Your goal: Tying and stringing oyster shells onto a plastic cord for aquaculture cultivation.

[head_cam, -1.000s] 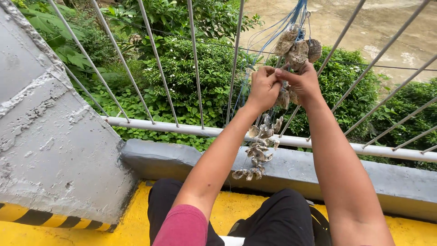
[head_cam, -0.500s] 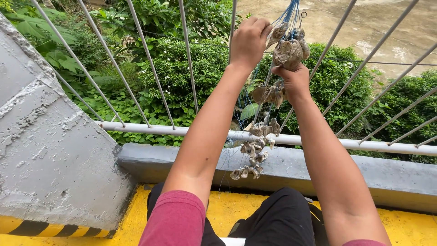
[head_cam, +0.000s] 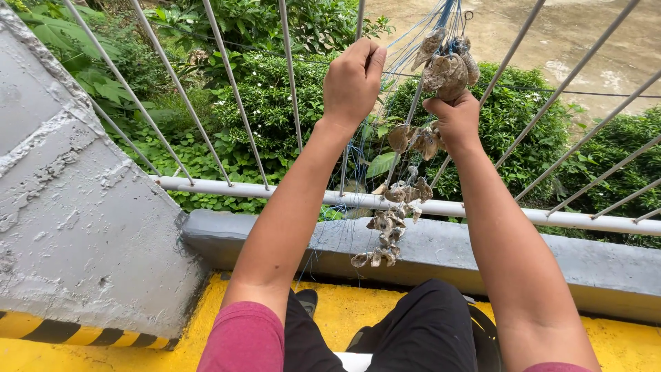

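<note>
Overhead, left hand (head_cam: 352,79) fingers clench blue strings (head_cam: 441,21); right hand (head_cam: 454,120) fingers grip the shell cluster (head_cam: 447,69). More shells (head_cam: 389,227) hang below, against the white railing (head_cam: 227,187).

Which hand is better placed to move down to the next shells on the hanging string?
Probably the right hand: it grips a shell on the shell string, directly above the lower clusters. The left hand is closed higher on the thin lines.
</note>
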